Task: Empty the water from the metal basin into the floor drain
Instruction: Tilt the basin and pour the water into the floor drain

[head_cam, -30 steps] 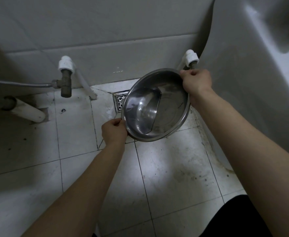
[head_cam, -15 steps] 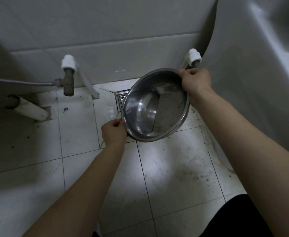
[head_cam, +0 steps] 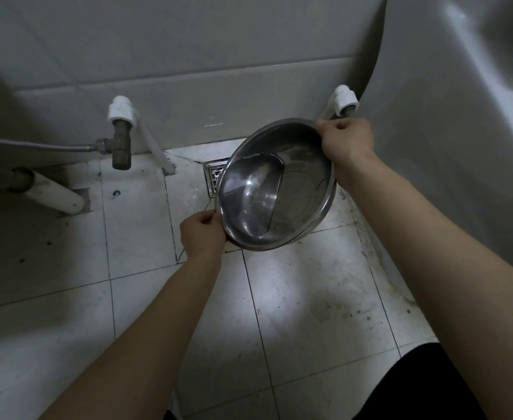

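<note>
Steel, dull and scuffed: one metal basin (head_cam: 294, 189) hangs in the air over the far corner of the tiled floor (head_cam: 310, 313). It is tilted so its low side faces left, and the water (head_cam: 249, 201) is pooled against that lower wall. The left grip (head_cam: 200, 234) is curled round the near-left rim. The right grip (head_cam: 347, 140) is curled over the far-right rim. Between them they hold the basin clear of the tiles.

The basin's low rim overhangs the floor drain (head_cam: 214, 174), a square metal grate set just beside the wall (head_cam: 188, 56). To the right, a large grey ceramic fixture (head_cam: 431, 131) stands close to the right forearm, so that side is tight. To the left, the tiles run on to a brass valve (head_cam: 121, 147) and a white pipe (head_cam: 55, 195) slanting down to the floor, both well apart from the basin.

The basin covers most of the drain; only its left strip and far corner show. Whether water is spilling over the rim cannot be made out. The fingertips of both grips are tucked out of sight behind the rim. The fixture is cut off by the top and right edges, and a black garment (head_cam: 425, 386) by the bottom edge.

Counted: one basin, one drain, two grips, one valve, one thin metal hose (head_cam: 43, 145), and two white pipe fittings (head_cam: 121, 112) (head_cam: 344, 100).
</note>
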`<action>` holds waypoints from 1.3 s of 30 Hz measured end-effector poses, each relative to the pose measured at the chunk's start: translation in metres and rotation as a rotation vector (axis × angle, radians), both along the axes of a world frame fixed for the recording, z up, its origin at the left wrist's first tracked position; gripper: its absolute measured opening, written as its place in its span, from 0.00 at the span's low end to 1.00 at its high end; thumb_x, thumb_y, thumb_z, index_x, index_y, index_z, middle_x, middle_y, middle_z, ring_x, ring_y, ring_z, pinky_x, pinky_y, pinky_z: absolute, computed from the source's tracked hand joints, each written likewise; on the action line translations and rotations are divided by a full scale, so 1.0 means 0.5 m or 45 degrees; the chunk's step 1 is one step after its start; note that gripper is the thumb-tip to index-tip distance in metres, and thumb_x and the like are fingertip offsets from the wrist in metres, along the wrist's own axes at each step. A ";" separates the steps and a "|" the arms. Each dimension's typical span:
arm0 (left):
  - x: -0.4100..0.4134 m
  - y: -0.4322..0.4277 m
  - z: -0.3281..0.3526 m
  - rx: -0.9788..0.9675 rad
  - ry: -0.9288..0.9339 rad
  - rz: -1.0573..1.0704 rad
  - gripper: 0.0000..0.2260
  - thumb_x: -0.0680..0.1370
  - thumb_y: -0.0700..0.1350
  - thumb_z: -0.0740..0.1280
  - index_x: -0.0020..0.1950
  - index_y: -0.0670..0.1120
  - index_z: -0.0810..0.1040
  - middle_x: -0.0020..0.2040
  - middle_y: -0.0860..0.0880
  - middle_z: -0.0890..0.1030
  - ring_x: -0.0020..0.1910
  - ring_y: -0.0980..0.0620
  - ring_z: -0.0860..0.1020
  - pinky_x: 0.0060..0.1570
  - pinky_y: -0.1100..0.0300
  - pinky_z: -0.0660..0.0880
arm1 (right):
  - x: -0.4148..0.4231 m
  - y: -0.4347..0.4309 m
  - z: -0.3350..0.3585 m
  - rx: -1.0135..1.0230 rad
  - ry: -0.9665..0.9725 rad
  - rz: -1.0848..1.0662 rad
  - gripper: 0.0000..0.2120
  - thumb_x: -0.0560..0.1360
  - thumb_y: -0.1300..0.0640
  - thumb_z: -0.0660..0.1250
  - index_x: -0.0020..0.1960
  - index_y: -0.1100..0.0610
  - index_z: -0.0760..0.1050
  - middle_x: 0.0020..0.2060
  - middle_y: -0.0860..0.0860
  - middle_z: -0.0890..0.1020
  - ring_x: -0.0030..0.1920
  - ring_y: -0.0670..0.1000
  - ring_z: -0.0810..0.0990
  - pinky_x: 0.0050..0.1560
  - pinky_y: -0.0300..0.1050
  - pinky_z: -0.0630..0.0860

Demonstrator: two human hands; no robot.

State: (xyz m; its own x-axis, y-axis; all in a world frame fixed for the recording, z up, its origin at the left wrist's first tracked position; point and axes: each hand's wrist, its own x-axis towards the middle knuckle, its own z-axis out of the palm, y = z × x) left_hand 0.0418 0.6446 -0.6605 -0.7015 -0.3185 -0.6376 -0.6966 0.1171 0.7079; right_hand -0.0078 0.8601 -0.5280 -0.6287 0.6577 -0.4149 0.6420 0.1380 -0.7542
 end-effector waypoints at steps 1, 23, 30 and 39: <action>-0.001 0.001 0.001 0.002 0.001 0.003 0.11 0.80 0.39 0.70 0.61 0.42 0.84 0.53 0.43 0.86 0.51 0.43 0.85 0.57 0.46 0.83 | -0.001 0.000 0.000 -0.005 0.001 0.000 0.14 0.81 0.52 0.68 0.56 0.63 0.84 0.50 0.59 0.86 0.52 0.57 0.85 0.62 0.55 0.82; 0.003 -0.002 -0.004 -0.028 0.009 -0.018 0.11 0.81 0.39 0.69 0.62 0.41 0.84 0.55 0.43 0.86 0.51 0.44 0.85 0.58 0.46 0.83 | -0.009 -0.004 -0.011 0.048 0.004 0.032 0.15 0.81 0.51 0.69 0.54 0.64 0.84 0.45 0.59 0.84 0.50 0.57 0.85 0.59 0.54 0.83; 0.003 -0.001 -0.005 -0.023 0.014 -0.016 0.10 0.80 0.39 0.69 0.61 0.42 0.84 0.52 0.44 0.86 0.49 0.45 0.85 0.56 0.46 0.83 | -0.009 -0.002 -0.011 0.040 0.009 0.011 0.15 0.80 0.52 0.69 0.55 0.64 0.84 0.51 0.61 0.86 0.53 0.59 0.85 0.61 0.57 0.82; 0.003 0.001 -0.005 -0.029 0.017 -0.026 0.10 0.80 0.39 0.70 0.59 0.43 0.85 0.50 0.45 0.87 0.49 0.44 0.85 0.56 0.46 0.83 | -0.010 0.000 -0.017 0.043 0.023 0.006 0.15 0.80 0.52 0.69 0.55 0.65 0.84 0.44 0.59 0.84 0.47 0.56 0.84 0.58 0.55 0.84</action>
